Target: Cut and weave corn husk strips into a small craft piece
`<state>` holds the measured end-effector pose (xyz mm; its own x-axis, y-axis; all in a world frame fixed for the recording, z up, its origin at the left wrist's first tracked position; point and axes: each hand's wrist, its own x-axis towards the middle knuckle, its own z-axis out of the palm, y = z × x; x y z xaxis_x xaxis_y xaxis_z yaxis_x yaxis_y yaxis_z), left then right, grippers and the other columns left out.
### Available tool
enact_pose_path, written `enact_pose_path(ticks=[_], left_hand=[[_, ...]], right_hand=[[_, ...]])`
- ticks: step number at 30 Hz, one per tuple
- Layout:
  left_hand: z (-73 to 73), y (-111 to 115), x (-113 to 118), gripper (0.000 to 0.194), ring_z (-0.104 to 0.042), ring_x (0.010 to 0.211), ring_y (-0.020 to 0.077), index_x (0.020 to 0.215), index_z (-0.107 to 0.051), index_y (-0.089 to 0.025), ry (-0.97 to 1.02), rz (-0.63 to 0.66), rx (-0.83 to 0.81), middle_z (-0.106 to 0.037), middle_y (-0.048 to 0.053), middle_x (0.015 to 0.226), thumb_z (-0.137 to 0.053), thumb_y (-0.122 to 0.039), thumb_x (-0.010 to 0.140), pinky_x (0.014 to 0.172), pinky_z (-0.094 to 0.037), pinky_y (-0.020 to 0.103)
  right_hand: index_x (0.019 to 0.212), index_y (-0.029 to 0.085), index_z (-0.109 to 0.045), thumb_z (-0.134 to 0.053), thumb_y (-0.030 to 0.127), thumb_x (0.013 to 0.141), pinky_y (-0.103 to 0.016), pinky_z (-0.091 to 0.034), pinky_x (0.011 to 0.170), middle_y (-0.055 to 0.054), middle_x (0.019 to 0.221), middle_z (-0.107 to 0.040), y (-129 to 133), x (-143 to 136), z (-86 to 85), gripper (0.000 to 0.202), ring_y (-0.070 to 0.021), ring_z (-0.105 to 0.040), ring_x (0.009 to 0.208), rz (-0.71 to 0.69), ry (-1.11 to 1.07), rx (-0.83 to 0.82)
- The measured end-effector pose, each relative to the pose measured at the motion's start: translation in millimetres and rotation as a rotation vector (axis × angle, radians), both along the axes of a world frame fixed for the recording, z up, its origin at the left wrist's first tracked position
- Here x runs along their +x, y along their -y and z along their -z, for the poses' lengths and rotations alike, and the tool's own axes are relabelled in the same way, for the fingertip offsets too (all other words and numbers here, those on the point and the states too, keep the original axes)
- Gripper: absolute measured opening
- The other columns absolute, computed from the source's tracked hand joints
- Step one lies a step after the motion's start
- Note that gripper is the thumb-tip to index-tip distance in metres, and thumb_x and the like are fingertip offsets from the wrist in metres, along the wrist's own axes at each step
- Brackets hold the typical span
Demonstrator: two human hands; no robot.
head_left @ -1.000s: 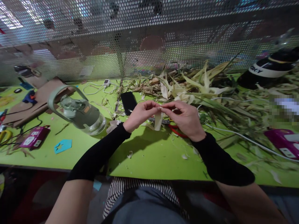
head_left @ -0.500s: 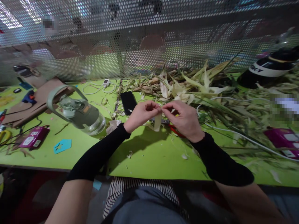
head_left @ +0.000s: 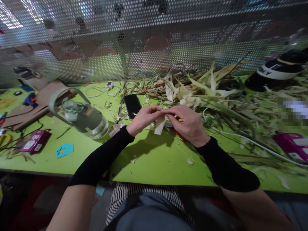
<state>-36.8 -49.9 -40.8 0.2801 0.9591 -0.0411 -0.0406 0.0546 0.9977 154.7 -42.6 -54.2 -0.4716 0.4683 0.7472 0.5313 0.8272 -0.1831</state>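
Observation:
Between my two hands hangs a pale strip of corn husk (head_left: 159,125), pinched at its upper end. My left hand (head_left: 145,117) closes thumb and forefinger on it from the left. From the other side my right hand (head_left: 189,123) pinches the same end, fingertips meeting those of the left. Scissors with red handles (head_left: 180,134) lie on the table, partly hidden beneath my right hand. A black phone (head_left: 132,106) rests just beyond my left hand. Behind both hands spreads a heap of corn husks (head_left: 192,85).
On the left stand a green-lidded water bottle (head_left: 83,117), a purple box (head_left: 35,141) and a blue paper pentagon (head_left: 64,150). A white cable (head_left: 250,138) crosses the husks at right, near a dark bottle (head_left: 271,73). A perforated metal screen (head_left: 101,41) closes off the table's far side.
The husk strip has swung and twisted, its lower end shifting slightly left. My right hand has moved a little left and its fingers have turned. Both hands keep their pinch.

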Motion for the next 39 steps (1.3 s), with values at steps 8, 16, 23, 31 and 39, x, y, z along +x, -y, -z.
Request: enact_pose_path(ticks=[8, 16, 23, 31, 39], left_hand=[[-1.6, -2, -2, 0.027, -0.050, 0.062, 0.0063, 0.080, -0.068, -0.014, 0.097, 0.051, 0.034, -0.060, -0.002, 0.069, -0.079, -0.038, 0.082, 0.064, -0.043, 0.022], [3.8, 0, 0, 0.022, -0.054, 0.072, 0.0093, 0.088, -0.068, -0.012, -0.006, -0.005, 0.211, -0.064, 0.000, 0.078, -0.070, -0.035, 0.090, 0.070, -0.044, 0.023], [11.0, -6, 2, 0.018, -0.055, 0.071, 0.0097, 0.089, -0.070, -0.013, -0.117, -0.038, 0.294, -0.067, 0.001, 0.078, -0.066, -0.030, 0.093, 0.070, -0.042, 0.024], [5.0, -2, 2, 0.017, -0.052, 0.069, 0.0088, 0.082, -0.067, -0.013, -0.211, -0.068, 0.296, -0.065, -0.001, 0.074, -0.066, -0.026, 0.093, 0.067, -0.039, 0.023], [-5.7, 2, 0, 0.021, -0.049, 0.060, 0.0055, 0.079, -0.064, -0.013, -0.007, 0.026, 0.076, -0.059, -0.003, 0.067, -0.071, -0.030, 0.089, 0.062, -0.040, 0.021]], right_hand=[[0.106, 0.024, -0.079, -0.062, 0.015, 0.095, -0.040, -0.061, 0.078, -0.007, 0.100, -0.082, 0, 2, -4.1, 0.022, -0.0241, -0.076, 0.087, -0.017, -0.025, 0.028], [0.100, 0.021, -0.080, -0.072, 0.023, 0.093, -0.030, -0.058, 0.061, -0.006, 0.095, -0.082, 4, -5, -6.5, 0.011, -0.0188, -0.074, 0.078, -0.010, -0.289, -0.264], [0.091, 0.023, -0.078, -0.072, 0.026, 0.092, -0.030, -0.057, 0.058, -0.005, 0.088, -0.081, 4, -7, -2.2, 0.007, -0.0179, -0.071, 0.070, 0.079, -0.279, -0.251], [0.090, 0.018, -0.076, -0.068, 0.021, 0.092, -0.027, -0.055, 0.052, -0.005, 0.083, -0.079, 6, -7, -3.9, 0.008, -0.0167, -0.070, 0.066, 0.064, -0.232, -0.192], [0.101, 0.017, -0.079, -0.063, 0.011, 0.096, -0.036, -0.064, 0.076, -0.010, 0.094, -0.083, 3, 1, -5.8, 0.017, -0.0233, -0.078, 0.085, 0.022, 0.024, 0.156]])
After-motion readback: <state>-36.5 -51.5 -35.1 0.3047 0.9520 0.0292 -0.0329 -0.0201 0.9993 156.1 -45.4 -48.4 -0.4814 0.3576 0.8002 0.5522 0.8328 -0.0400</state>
